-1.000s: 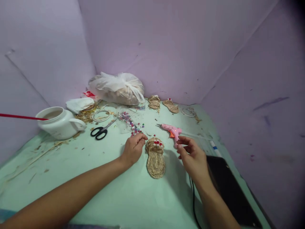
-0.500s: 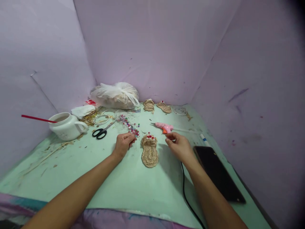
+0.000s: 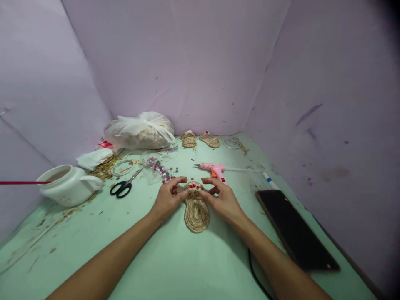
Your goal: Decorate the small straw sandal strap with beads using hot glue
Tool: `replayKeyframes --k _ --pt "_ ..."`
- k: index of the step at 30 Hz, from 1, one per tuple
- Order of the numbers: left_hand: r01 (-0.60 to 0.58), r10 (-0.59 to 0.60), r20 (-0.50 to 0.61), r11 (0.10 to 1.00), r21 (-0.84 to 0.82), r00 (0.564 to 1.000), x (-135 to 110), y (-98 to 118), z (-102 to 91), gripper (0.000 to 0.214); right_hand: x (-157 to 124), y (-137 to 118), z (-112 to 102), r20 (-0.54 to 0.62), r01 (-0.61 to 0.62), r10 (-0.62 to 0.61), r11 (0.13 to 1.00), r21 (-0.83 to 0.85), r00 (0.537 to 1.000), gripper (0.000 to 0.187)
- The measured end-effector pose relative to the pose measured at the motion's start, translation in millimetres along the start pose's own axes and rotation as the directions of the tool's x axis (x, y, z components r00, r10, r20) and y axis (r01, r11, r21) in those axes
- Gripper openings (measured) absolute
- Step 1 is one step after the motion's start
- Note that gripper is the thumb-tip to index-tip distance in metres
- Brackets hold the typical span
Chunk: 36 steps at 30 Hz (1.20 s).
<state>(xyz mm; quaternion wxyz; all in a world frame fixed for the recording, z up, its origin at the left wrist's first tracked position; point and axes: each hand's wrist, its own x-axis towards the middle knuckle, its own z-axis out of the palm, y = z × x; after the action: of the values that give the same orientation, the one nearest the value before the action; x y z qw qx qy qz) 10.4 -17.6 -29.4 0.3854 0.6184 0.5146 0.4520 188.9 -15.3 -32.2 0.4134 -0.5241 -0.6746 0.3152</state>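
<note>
A small woven straw slipper (image 3: 196,214) lies on the table with its strap end away from me. Red and white beads (image 3: 194,186) sit across the strap. My left hand (image 3: 168,200) holds the slipper's left edge near the strap, its thumb against the side and its forefinger curved past the top. On the opposite edge, my right hand (image 3: 223,201) grips it in the same way. Just beyond the right fingers, a pink glue gun (image 3: 212,167) rests on its side. Loose coloured beads (image 3: 159,167) are scattered beyond my left hand.
Black-handled scissors (image 3: 121,188) and a white mug-like pot (image 3: 67,189) with a red stick are at left. A tied plastic bag (image 3: 140,131) stands at the back, beside two woven slippers (image 3: 209,140). A dark tablet (image 3: 293,229) lies at right, near a black cord (image 3: 258,275).
Both hands have moved in to the slipper and taken hold of its sides near the strap. The right hand has left the glue gun's handle. The view has shifted slightly.
</note>
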Motion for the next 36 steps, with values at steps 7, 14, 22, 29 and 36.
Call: replayKeyframes --k 7,14,22,29,36 --pt "0.039 -0.041 0.079 0.999 0.031 0.996 2.6 -4.6 2.5 0.033 -3.0 -2.8 12.5 0.018 0.017 -0.017 1.000 -0.004 1.000 0.035" --pt "0.091 -0.095 0.104 0.995 0.038 0.990 0.0 -7.1 1.7 0.028 -6.9 -2.6 11.2 0.022 -0.003 0.002 0.999 0.035 1.000 0.034" --pt "0.042 -0.051 0.133 0.997 0.069 0.990 -7.2 -7.1 -3.1 0.022 -14.0 -5.7 8.2 0.091 -0.037 0.029 0.996 0.087 0.995 0.037" --pt "0.086 -0.060 -0.304 0.994 0.073 0.951 -6.8 -4.2 -22.2 0.012 -16.1 -7.1 2.9 0.150 -0.121 0.112 0.991 0.053 0.982 0.043" --pt "0.042 0.057 -0.458 0.978 0.203 0.887 14.3 4.3 -34.9 0.006 -16.8 -5.7 -1.1 0.129 -0.147 0.149 0.989 -0.025 0.980 0.046"
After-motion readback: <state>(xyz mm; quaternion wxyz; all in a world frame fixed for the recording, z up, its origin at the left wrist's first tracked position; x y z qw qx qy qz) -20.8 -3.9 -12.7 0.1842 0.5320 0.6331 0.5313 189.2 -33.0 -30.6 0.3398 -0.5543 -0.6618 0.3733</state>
